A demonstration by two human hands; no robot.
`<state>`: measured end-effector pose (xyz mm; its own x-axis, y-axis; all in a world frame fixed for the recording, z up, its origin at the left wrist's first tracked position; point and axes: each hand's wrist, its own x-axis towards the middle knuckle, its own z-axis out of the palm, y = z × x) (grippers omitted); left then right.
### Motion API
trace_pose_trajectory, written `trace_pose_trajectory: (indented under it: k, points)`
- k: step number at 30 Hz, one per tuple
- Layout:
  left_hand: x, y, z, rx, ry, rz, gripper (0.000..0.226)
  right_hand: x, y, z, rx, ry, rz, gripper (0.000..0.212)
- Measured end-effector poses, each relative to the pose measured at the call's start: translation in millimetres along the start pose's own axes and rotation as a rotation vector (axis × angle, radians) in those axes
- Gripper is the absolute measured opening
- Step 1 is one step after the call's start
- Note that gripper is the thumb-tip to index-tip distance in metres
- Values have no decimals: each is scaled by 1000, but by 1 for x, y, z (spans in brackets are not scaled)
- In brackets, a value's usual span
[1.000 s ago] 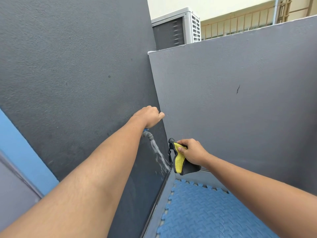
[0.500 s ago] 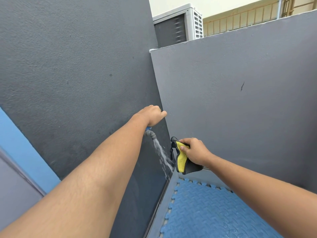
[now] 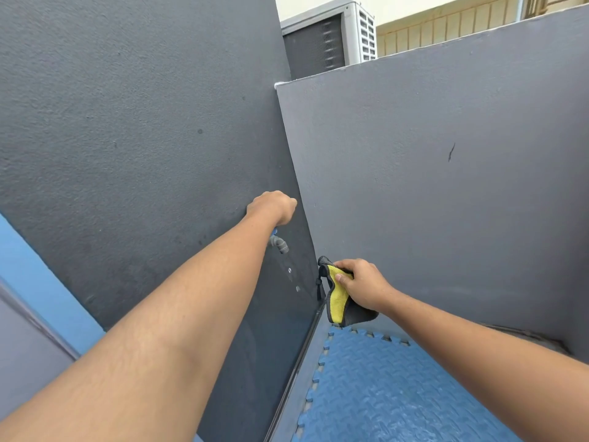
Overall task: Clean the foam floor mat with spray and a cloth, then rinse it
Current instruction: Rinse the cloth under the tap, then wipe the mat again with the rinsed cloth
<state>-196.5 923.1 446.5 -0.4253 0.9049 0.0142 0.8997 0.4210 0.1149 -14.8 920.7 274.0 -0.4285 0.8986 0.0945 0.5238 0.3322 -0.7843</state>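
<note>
Above mat point(image 3: 398, 393) edge, cloth point(image 3: 336, 298) in right hand point(image 3: 363, 287); tap point(image 3: 279, 244) in left hand point(image 3: 272, 207).

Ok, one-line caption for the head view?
Left hand grips the tap, only drops falling; right hand holds cloth above mat.

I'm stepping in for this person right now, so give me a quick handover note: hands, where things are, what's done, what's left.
Left hand: grips the top of the wall tap, which gives only a few drops.
Right hand: holds the yellow-and-grey cloth beside the tap, near the wall corner.
Blue foam mat: on the floor below, its surface glistening wet.
Done: the mat looks wetted.
Left: I can't tell whether the rinse is complete, so check the mat before stopping.
</note>
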Motion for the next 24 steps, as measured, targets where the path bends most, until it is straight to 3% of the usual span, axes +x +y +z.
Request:
trace_pose_trajectory:
  k: [4,7,10,12,14,16,21,24]
  points:
    - [3,2,6,198,101,65,30,-5,12,12,18,-16,26,30]
    - [-4,-1,25,398,439,242,35,-7,26,26,37,-34,49,31]
    - [-33,3,56,130,794,569,37,-10,44,40,64,-25,74,31]
    - [-67,9,87,-125,880,777,30,-15,62,51,75,-27,86,29]
    - [-98,5,129,-281,822,877,25,-21,87,64,89,-39,95,25]
    - [-114,-12,184,-372,650,861,24,-30,116,76,90,-56,133,21]
    - [-127,-92,351,-359,-37,455,25,-67,203,104,20,-100,225,26]
    - [-143,-145,441,-222,-315,255,56,-95,271,121,-58,-90,312,24]
